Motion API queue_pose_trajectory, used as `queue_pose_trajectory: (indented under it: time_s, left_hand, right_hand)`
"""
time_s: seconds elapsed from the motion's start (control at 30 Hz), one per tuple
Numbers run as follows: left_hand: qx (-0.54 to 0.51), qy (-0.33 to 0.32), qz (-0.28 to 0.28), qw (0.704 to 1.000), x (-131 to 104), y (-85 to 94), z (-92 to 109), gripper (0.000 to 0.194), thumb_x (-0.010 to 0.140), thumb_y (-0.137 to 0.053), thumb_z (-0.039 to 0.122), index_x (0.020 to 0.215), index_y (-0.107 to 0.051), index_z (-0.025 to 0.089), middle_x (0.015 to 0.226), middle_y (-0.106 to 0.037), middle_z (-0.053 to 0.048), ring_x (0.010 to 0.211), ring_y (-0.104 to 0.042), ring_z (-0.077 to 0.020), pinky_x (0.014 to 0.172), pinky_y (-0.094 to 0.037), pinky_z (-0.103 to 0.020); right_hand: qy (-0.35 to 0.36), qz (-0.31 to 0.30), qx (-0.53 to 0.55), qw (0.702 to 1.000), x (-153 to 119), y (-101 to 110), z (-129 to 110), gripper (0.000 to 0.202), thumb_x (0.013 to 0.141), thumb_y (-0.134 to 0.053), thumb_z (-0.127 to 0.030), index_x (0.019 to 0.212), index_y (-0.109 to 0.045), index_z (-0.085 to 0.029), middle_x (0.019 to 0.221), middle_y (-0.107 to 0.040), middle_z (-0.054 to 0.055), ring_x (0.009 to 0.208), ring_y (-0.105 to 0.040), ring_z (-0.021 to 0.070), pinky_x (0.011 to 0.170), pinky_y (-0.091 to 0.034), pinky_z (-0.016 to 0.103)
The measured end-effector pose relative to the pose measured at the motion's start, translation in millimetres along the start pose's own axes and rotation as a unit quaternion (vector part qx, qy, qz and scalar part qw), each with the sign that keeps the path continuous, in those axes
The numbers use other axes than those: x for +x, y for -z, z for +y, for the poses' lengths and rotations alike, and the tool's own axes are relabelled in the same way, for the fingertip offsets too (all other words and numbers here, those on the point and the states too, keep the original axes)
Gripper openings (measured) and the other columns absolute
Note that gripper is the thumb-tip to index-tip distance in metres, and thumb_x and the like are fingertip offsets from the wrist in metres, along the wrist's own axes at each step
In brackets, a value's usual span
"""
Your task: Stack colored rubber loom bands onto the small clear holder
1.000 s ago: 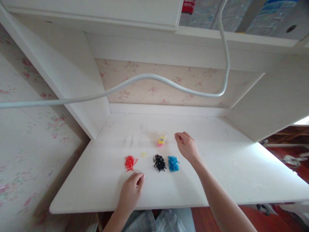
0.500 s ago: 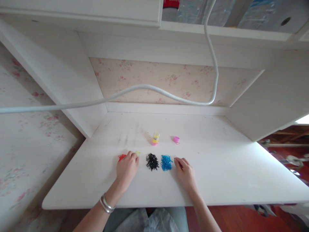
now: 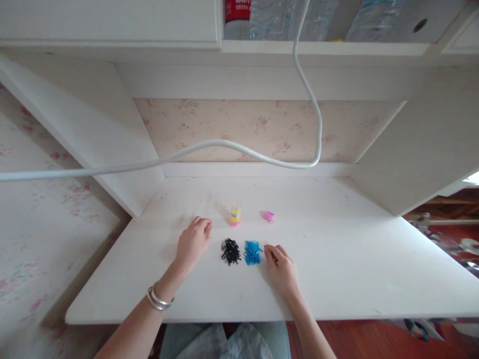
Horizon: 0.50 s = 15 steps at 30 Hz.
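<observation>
My left hand point(image 3: 192, 243) is raised slightly at the left of the pile of black rubber bands point(image 3: 231, 252), its fingertips pressed together. What they pinch is too small to make out. A scrap of yellow band point(image 3: 211, 238) shows just below those fingertips. My right hand point(image 3: 281, 269) rests on the table with curled, closed fingers, its tips at the right edge of the pile of blue rubber bands point(image 3: 252, 253). Any band between them is hidden. Behind the piles stands a small clear jar point(image 3: 235, 215) with yellow and pink contents. The red bands are hidden behind my left hand.
A small pink lid-like piece point(image 3: 269, 217) lies right of the jar on the white desk point(image 3: 337, 269). A white cable point(image 3: 217, 143) crosses in front of the desk's back wall. Overhead, a shelf point(image 3: 322, 48) holds bottles.
My left hand has lifted and moved away from me, its fingertips drawn together. The red bands and most of the yellow ones no longer show. My right hand stays by the blue pile.
</observation>
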State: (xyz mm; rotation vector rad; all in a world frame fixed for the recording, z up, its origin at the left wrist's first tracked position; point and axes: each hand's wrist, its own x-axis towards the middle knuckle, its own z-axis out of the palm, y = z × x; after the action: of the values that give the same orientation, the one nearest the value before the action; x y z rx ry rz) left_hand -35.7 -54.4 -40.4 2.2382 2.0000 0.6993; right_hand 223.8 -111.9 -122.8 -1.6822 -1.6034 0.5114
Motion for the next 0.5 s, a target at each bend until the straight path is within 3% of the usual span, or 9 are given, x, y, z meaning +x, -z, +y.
queue_pose_trajectory:
  time_s: [0.2,0.5]
  left_hand:
    - [-0.143,-0.073,0.039,0.986,41.6,15.6,30.1,0.021,0.089,-0.048,0.030,0.089,-0.065,0.019,0.081,-0.062,-0.001,0.072,-0.057,-0.0133,0.069,-0.043,-0.024]
    - [-0.096,-0.090,-0.008,0.991,70.8,-7.2,51.3,0.019,0.088,-0.049,0.026,0.087,-0.067,0.020,0.092,-0.065,-0.003,0.083,-0.060,-0.0162,0.075,-0.043,-0.026]
  right_hand:
    - [0.004,0.000,-0.002,1.000,-1.2,3.4,-2.2,0.039,0.094,-0.035,-0.043,0.095,-0.068,-0.022,0.085,-0.063,0.004,0.068,-0.059,0.0143,0.067,-0.042,0.024]
    - [0.008,0.008,-0.012,1.000,-1.4,2.5,1.1,0.039,0.094,-0.033,-0.041,0.094,-0.068,-0.023,0.081,-0.061,0.003,0.068,-0.059,0.0133,0.065,-0.041,0.023]
